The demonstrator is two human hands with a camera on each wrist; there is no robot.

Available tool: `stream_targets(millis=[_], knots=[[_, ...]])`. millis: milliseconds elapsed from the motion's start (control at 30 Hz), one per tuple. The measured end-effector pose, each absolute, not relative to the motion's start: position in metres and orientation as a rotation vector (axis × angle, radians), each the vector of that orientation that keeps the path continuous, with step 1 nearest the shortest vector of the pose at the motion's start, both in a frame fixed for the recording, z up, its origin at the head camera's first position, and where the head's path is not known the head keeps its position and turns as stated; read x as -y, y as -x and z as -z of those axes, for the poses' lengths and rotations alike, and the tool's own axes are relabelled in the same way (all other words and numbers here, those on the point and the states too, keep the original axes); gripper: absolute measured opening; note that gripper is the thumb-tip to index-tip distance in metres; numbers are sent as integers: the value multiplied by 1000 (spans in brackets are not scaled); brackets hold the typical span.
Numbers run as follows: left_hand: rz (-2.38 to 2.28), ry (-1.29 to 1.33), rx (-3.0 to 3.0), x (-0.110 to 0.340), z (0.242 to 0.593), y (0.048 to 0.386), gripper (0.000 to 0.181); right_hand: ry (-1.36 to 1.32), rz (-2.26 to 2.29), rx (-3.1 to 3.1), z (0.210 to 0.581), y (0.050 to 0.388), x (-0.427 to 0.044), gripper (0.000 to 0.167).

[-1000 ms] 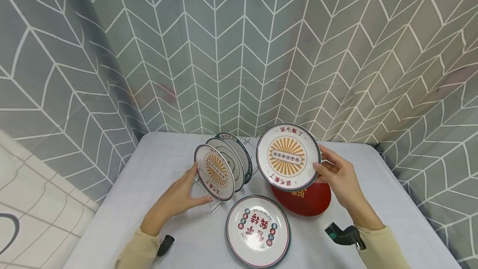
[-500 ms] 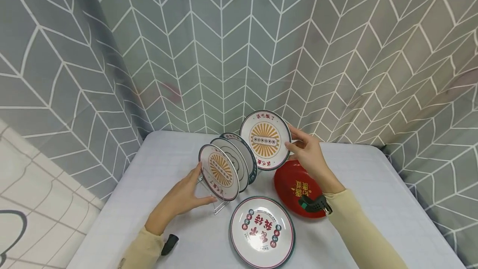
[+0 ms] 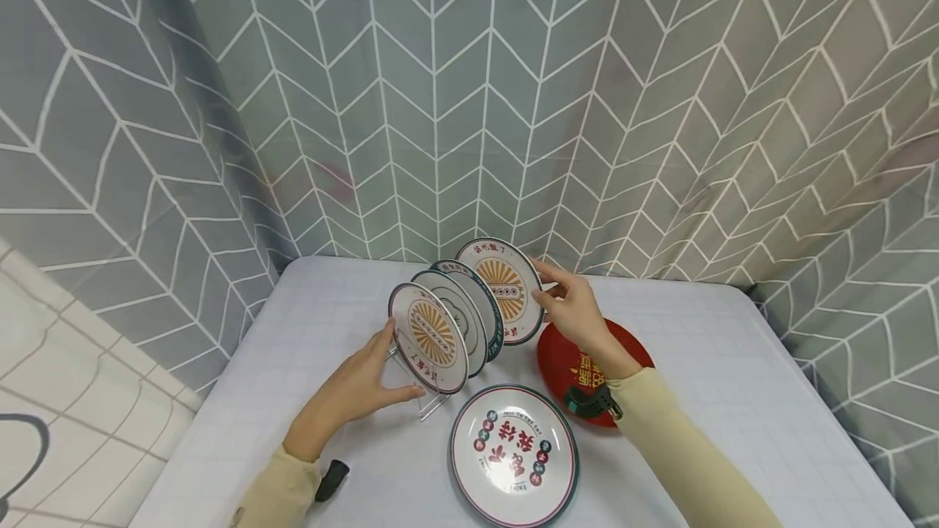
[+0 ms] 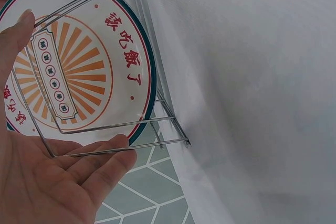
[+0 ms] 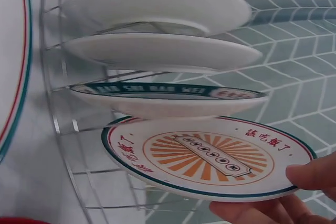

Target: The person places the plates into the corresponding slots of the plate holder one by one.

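A wire dish rack [image 4: 121,152] holds several white plates on edge. At its left end stands a plate with an orange sunburst [image 3: 433,334]. My left hand [image 3: 352,385] grips that end of the rack, thumb on one side and fingers on the other, close to this plate. Behind it lean a plain-centred plate [image 5: 163,51] and a plate with a dark green rim [image 5: 168,106]. My right hand [image 3: 568,304] pinches a second sunburst plate [image 5: 210,163] by its right edge, thumb on its face. This plate is tilted at the rack's right end, its lower edge among the wires.
A white plate with red lettering [image 3: 513,455] lies on top of another plate in front of the rack. Beneath my right forearm lies a red plate [image 3: 627,341] with gold lettering, partly covered. The white-clothed table [image 3: 734,398] backs onto a grey patterned curtain [image 3: 469,104].
My right hand has carried the sunburst plate leftward, then lowered it against the rack's right end behind the green-rimmed plate. My left hand stays on the rack.
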State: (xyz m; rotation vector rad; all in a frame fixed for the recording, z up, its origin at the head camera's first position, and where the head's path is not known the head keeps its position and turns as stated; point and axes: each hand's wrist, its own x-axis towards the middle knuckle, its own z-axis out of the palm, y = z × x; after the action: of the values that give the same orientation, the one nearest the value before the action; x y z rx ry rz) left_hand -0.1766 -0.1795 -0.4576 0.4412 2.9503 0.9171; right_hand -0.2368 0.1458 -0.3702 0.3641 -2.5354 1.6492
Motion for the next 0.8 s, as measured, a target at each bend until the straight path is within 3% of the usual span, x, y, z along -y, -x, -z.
stream_targets(millis=[300,800], knots=[[-912,-447,-2940,181,458,175,127,-399,-1713,2542,394,243,-134,48],[-894,-436,-2956,180,455,176,126,-570,-1792,2558,402,252,-140,52]])
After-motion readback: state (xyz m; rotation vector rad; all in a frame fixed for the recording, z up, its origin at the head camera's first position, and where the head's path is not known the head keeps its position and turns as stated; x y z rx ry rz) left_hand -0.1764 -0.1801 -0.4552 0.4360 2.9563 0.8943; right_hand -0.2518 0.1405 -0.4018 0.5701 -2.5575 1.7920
